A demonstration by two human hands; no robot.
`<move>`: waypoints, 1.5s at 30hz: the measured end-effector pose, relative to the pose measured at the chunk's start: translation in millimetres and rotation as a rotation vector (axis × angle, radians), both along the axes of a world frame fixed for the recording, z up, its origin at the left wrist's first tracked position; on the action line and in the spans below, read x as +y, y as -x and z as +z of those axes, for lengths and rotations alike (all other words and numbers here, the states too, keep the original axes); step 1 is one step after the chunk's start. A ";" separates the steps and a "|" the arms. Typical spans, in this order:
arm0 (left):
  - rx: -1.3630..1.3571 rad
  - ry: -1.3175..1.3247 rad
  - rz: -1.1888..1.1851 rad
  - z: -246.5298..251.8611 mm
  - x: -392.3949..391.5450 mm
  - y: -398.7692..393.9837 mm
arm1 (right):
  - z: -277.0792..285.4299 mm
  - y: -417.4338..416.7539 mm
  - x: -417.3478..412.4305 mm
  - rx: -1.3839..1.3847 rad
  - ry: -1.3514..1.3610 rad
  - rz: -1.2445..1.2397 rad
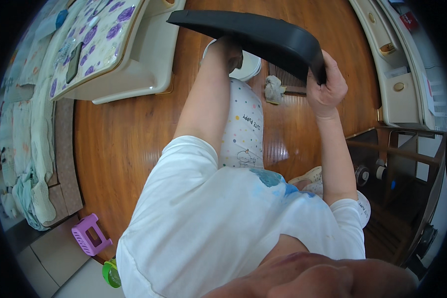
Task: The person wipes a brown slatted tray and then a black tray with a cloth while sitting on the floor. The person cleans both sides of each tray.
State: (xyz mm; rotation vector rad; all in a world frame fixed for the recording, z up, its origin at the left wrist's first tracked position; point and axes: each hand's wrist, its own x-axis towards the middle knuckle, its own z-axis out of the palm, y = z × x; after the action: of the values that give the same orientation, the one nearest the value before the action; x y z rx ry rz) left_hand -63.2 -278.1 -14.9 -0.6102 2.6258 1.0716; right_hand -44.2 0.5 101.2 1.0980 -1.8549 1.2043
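Note:
A long curved black plastic piece point(260, 35) is held up at chest height, spanning both arms. My right hand point(329, 80) grips its bent right end, with the thumb on the near side. My left hand point(232, 54) is under the piece's middle, in shadow; its fingers are partly hidden, so its hold is unclear. Below the left hand stands a white bucket point(252, 65), mostly covered by the hand and the black piece. A crumpled grey cloth point(274, 89) lies on the wooden floor, right of my leg in dotted trousers point(242, 119).
A brown slatted panel point(290, 80) is beside the cloth. At left stands a table with a purple floral cover point(93, 48) and a phone point(74, 62). A drawer cabinet point(398, 87) and dark shelf point(391, 149) are at right. A purple stool point(83, 236) sits lower left.

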 end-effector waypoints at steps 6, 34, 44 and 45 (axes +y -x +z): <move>0.196 -0.094 0.301 12.2 1.1 0.1 | -0.3 0.8 4.6 -0.029 0.073 -0.023; 0.617 -1.097 -0.070 72.1 151.1 -3.6 | -37.5 -41.3 236.7 -1.368 1.101 -0.317; 0.604 0.242 -0.537 5.9 232.2 13.2 | -41.6 -75.1 239.8 -1.336 0.982 -0.224; 0.697 0.193 -0.475 6.0 238.3 16.5 | -41.1 -78.9 236.5 -1.319 0.990 -0.236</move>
State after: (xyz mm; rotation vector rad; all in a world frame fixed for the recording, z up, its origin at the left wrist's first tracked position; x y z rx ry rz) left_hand -79.8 -39.9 -8.9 0.4455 3.2202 1.0012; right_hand 34.7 237.0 60.1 -0.6332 -1.5686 2.5533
